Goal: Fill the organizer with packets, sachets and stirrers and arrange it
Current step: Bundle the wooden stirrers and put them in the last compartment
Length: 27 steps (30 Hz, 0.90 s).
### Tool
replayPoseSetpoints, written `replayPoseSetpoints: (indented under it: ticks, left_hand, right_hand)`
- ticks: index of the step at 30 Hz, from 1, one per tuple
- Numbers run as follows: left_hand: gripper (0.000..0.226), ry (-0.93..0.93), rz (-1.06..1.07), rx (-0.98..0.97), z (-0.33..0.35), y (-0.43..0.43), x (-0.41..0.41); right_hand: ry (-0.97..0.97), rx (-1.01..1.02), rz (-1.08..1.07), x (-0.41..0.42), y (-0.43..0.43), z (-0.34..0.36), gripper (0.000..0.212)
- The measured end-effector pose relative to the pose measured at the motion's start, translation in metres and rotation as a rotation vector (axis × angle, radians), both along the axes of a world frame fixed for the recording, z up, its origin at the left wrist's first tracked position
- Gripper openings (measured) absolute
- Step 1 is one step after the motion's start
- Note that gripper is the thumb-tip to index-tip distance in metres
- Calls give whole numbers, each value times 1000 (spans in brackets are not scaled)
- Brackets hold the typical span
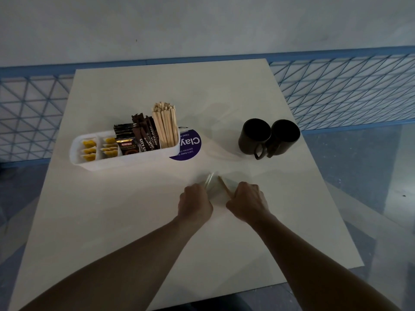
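Between the left hand (195, 204) and right hand (247, 202) a blurred bundle (214, 185) can't be identified. The organizer (125, 161) hides part of the purple sticker (189, 144) beside it.

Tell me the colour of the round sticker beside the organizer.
Purple with white lettering; the round sticker shows best in the head view, partly hidden by the white organizer.
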State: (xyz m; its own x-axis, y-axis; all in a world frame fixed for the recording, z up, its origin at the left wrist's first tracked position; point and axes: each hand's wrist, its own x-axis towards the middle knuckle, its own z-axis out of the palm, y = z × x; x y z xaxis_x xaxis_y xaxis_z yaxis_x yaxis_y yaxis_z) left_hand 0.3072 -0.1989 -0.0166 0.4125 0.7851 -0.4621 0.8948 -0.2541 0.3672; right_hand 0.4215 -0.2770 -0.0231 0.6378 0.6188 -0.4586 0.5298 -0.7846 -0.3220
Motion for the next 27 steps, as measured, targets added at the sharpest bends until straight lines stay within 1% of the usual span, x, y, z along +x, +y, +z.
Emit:
replayPoseSetpoints:
  ticks: [5,8,12,15,17,19,22,27]
  left_hand:
    - [32,-10,-2,-14,4,4,4]
    - [32,-8,34,-61,9,9,6]
    - [36,-21,83,-144,14,18,8]
    - [38,-58,106,-188,19,23,7]
    - [39,-84,84,-211,22,26,6]
    - [35,-95,76,-221,25,28,4]
    - [33,-90,142,-238,27,30,3]
    - [34,-85,147,-240,28,31,0]
  right_hand:
    - [-31,-26,22,-4,2,3,14]
    - [-46,-31,38,-4,3,5,13]
    - [-121,-45,111,-5,5,7,17]
    - [-181,-65,168,-7,8,8,11]
    - [-200,-75,201,-8,8,9,8]
    - [-200,-70,221,-8,9,10,16]
    - [-172,-45,231,-7,9,9,27]
    - [-155,-26,258,-4,8,7,26]
